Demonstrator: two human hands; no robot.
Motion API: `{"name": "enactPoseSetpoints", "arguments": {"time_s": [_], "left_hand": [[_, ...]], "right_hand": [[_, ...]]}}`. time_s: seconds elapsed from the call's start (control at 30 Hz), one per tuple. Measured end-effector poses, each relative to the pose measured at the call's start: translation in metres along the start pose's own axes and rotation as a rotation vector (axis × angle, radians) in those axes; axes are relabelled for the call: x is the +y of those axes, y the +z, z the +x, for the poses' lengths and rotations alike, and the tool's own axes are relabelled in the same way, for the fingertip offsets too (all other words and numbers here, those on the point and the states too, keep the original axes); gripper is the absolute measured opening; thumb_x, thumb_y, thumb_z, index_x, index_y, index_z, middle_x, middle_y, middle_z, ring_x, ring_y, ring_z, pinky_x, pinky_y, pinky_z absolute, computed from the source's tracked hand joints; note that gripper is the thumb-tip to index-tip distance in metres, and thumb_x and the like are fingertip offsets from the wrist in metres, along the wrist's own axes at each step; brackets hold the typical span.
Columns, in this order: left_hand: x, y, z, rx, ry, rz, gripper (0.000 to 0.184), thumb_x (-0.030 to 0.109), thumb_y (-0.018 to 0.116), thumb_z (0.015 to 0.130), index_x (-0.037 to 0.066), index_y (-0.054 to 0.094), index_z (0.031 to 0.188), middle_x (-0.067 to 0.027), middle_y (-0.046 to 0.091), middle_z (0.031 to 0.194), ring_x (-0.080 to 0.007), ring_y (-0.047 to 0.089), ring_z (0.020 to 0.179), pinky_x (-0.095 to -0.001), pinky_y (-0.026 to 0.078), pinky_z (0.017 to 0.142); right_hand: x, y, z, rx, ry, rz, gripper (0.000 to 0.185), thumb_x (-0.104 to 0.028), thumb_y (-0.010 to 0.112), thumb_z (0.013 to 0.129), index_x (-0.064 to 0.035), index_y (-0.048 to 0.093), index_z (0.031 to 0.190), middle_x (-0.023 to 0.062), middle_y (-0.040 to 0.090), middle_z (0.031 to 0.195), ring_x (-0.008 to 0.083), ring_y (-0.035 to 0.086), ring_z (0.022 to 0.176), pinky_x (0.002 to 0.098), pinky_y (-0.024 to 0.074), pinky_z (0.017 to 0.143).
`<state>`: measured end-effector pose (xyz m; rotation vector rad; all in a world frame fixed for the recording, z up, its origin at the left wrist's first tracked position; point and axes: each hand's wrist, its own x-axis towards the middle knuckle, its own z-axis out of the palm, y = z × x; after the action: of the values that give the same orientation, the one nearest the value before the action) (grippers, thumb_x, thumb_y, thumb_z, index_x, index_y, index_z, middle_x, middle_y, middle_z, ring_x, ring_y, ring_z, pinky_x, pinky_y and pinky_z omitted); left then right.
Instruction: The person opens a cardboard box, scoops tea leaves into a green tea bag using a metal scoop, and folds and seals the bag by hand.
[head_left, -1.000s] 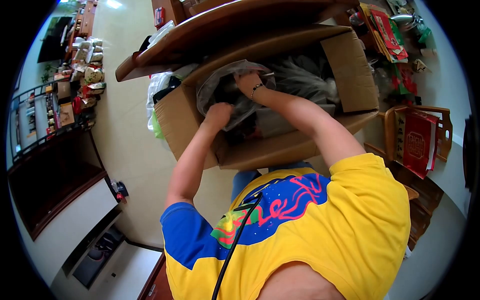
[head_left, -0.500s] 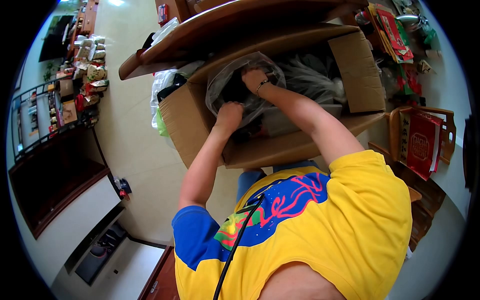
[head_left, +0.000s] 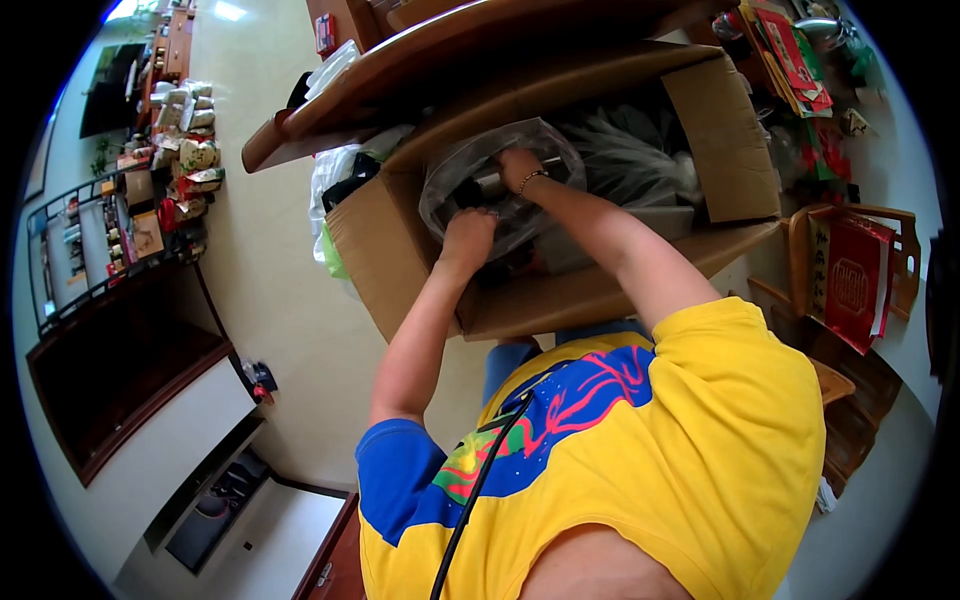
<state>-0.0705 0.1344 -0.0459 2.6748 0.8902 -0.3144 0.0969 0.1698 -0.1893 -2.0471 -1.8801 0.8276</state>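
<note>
A large cardboard box point(head_left: 375, 255) stands open in front of me, flaps spread. Inside it, toward the left, a clear plastic bag point(head_left: 520, 228) is held with its mouth wide. My left hand point(head_left: 470, 238) is closed on the bag's near rim. Reaching into the bag, my right hand point(head_left: 518, 167), with a bracelet at the wrist, has its fingers curled around a silvery, cylinder-like object point(head_left: 489, 185). Its exact kind does not show. Dark contents lie deeper in the bag, too shaded to name.
Crumpled clear plastic point(head_left: 640, 165) and a pale grey bin point(head_left: 615, 232) share the box. A wooden table edge point(head_left: 400, 65) overhangs its far side. On the right is a wooden chair point(head_left: 905, 265) with a red bag point(head_left: 855, 285). White plastic bags point(head_left: 333, 180) sit at left.
The silvery object now shows at my right hand inside the bag, where it was dark before. My left hand stays on the bag's rim. The whole view has shifted slightly.
</note>
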Motion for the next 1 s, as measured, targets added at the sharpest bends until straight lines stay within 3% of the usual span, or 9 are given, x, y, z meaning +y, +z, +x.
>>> {"name": "enactPoseSetpoints", "arguments": {"time_s": [0.17, 0.4, 0.47, 0.57, 0.7, 0.77, 0.87, 1.0], "left_hand": [[0.000, 0.004, -0.006, -0.035, 0.011, 0.020, 0.013, 0.007, 0.055, 0.084, 0.004, 0.067, 0.089, -0.0124, 0.067, 0.090, -0.0300, 0.063, 0.092, -0.0419, 0.050, 0.083], [-0.003, 0.002, -0.023, -0.016, -0.009, -0.051, 0.013, 0.007, 0.056, 0.085, 0.003, 0.065, 0.094, -0.0125, 0.066, 0.094, -0.0303, 0.061, 0.096, -0.0429, 0.050, 0.084], [0.000, -0.008, -0.029, -0.006, -0.016, -0.155, 0.019, 0.007, 0.056, 0.086, 0.001, 0.066, 0.101, -0.0179, 0.065, 0.097, -0.0357, 0.060, 0.099, -0.0457, 0.051, 0.084], [-0.003, -0.011, -0.036, 0.092, 0.040, -0.246, 0.026, 0.009, 0.060, 0.085, 0.002, 0.066, 0.109, -0.0161, 0.066, 0.105, -0.0351, 0.059, 0.104, -0.0435, 0.050, 0.088], [-0.006, -0.026, -0.043, 0.105, -0.008, -0.329, 0.028, 0.009, 0.059, 0.086, 0.002, 0.066, 0.112, -0.0173, 0.066, 0.109, -0.0352, 0.058, 0.107, -0.0434, 0.048, 0.090], [-0.011, -0.024, -0.047, 0.287, 0.017, -0.448, 0.022, 0.011, 0.060, 0.088, 0.002, 0.068, 0.106, -0.0191, 0.068, 0.101, -0.0361, 0.063, 0.098, -0.0426, 0.050, 0.086], [-0.011, -0.036, -0.050, 0.291, -0.106, -0.561, 0.019, 0.012, 0.062, 0.088, 0.001, 0.069, 0.102, -0.0188, 0.070, 0.094, -0.0333, 0.067, 0.090, -0.0387, 0.052, 0.081], [-0.016, -0.034, -0.045, 0.264, -0.158, -0.635, 0.015, 0.011, 0.061, 0.087, 0.001, 0.069, 0.095, -0.0204, 0.069, 0.094, -0.0351, 0.067, 0.085, -0.0409, 0.052, 0.074]], "right_hand": [[-0.007, -0.009, -0.013, 0.022, -0.019, 0.016, 0.039, -0.010, 0.060, 0.079, -0.0125, 0.067, 0.117, 0.0186, 0.068, 0.101, 0.0376, 0.064, 0.094, 0.0465, 0.0512, 0.087], [-0.022, -0.036, -0.037, 0.091, 0.124, -0.009, 0.025, -0.013, 0.058, 0.083, -0.0081, 0.069, 0.105, 0.0194, 0.069, 0.094, 0.0361, 0.066, 0.088, 0.0474, 0.0531, 0.080], [-0.032, -0.049, -0.049, 0.136, 0.146, -0.013, 0.023, -0.013, 0.058, 0.084, -0.0078, 0.069, 0.103, 0.0192, 0.069, 0.092, 0.0361, 0.067, 0.086, 0.0474, 0.0535, 0.078], [-0.041, -0.064, -0.066, 0.138, 0.180, -0.021, 0.020, -0.010, 0.055, 0.084, -0.0041, 0.068, 0.098, 0.0205, 0.068, 0.096, 0.0363, 0.067, 0.091, 0.0466, 0.0532, 0.082], [-0.046, -0.081, -0.084, 0.292, 0.173, 0.005, 0.017, -0.011, 0.055, 0.084, -0.0050, 0.067, 0.096, 0.0206, 0.068, 0.092, 0.0374, 0.066, 0.087, 0.0485, 0.0525, 0.077], [-0.048, -0.089, -0.095, 0.369, 0.168, 0.011, 0.016, -0.012, 0.057, 0.084, -0.0065, 0.066, 0.095, 0.0203, 0.068, 0.087, 0.0379, 0.065, 0.083, 0.0496, 0.0521, 0.074], [-0.042, -0.102, -0.111, 0.403, 0.162, 0.005, 0.019, -0.012, 0.055, 0.084, -0.0066, 0.067, 0.098, 0.0200, 0.067, 0.086, 0.0388, 0.064, 0.084, 0.0498, 0.0509, 0.074], [-0.024, -0.104, -0.136, 0.460, 0.120, 0.048, 0.025, -0.012, 0.055, 0.083, -0.0077, 0.068, 0.104, 0.0196, 0.067, 0.087, 0.0392, 0.063, 0.085, 0.0495, 0.0498, 0.075]]}}
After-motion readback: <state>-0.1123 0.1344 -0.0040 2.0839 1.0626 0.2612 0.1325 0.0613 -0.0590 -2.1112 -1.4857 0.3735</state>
